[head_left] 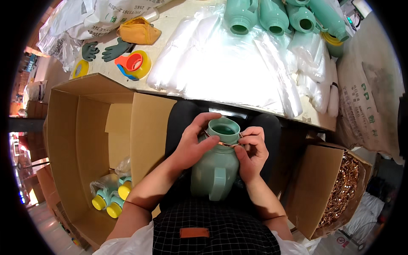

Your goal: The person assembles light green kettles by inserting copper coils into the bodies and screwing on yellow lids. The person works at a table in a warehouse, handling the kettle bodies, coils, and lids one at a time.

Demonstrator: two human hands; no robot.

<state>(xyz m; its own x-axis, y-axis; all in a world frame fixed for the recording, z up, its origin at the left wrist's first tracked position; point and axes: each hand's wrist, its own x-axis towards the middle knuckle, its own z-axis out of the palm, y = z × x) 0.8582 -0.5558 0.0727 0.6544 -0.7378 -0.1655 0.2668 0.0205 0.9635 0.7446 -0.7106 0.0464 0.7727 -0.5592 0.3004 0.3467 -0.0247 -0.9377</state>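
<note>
A pale green plastic jug body [202, 170] stands between my legs, its open mouth facing up and its handle turned toward me. Around its neck runs a thin copper-coloured wire ring [227, 145]. My left hand [193, 144] is closed on the neck from the left, fingers behind the rim and thumb pressed near the wire. On the other side, my right hand [252, 153] pinches the wire ring between bent fingers and thumb. Part of the ring is hidden behind the neck and under my fingers.
An open cardboard box [91, 127] at left holds yellow-capped green bottles [114, 209]. Another box [306, 187] at right is full of copper-coloured wire pieces [342, 191]. The table ahead bears plastic bags [221, 68], green jugs [240, 17], gloves [114, 50] and a tape dispenser [134, 62].
</note>
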